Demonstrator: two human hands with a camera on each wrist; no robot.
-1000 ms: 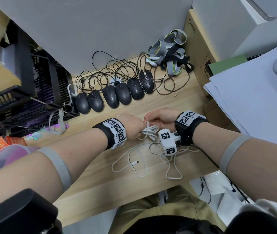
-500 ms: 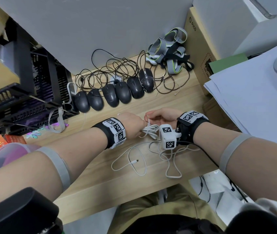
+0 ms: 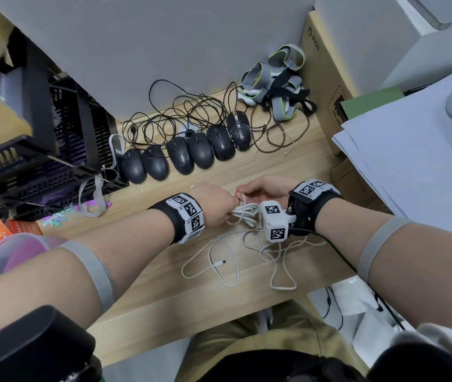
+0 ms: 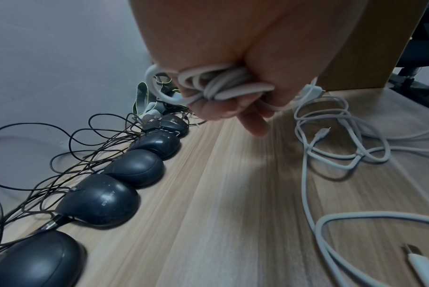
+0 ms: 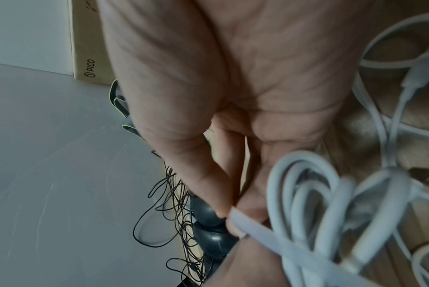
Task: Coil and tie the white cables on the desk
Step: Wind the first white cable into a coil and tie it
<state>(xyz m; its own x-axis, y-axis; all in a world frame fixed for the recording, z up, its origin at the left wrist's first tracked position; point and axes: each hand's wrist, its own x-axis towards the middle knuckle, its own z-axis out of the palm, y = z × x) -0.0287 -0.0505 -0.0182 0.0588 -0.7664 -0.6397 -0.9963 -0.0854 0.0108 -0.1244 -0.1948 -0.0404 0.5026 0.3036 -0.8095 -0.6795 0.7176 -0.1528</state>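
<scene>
My left hand (image 3: pixel 213 205) grips a coiled bundle of white cable (image 3: pixel 242 213) in its fist above the middle of the desk; in the left wrist view the loops of that coiled cable (image 4: pixel 218 85) bunch between the curled fingers. My right hand (image 3: pixel 258 190) pinches a flat white tie strap (image 3: pixel 244 199) between thumb and forefinger just above the bundle; the strap (image 5: pixel 252 227) crosses the coil (image 5: pixel 306 194) in the right wrist view. More loose white cables (image 3: pixel 274 257) lie on the desk below the hands, one ending in a small connector (image 3: pixel 220 262).
A row of several black mice (image 3: pixel 183 155) with tangled black cords (image 3: pixel 178 114) lines the back of the desk (image 3: pixel 164 285). Grey straps (image 3: pixel 274 78) and a cardboard box (image 3: pixel 324 64) stand at the back right, black crates (image 3: pixel 26 161) at the left, papers (image 3: pixel 412 166) at the right.
My right hand has shifted slightly and its wrist has dropped while it keeps hold of the strap. The left hand still holds the coil in the same place.
</scene>
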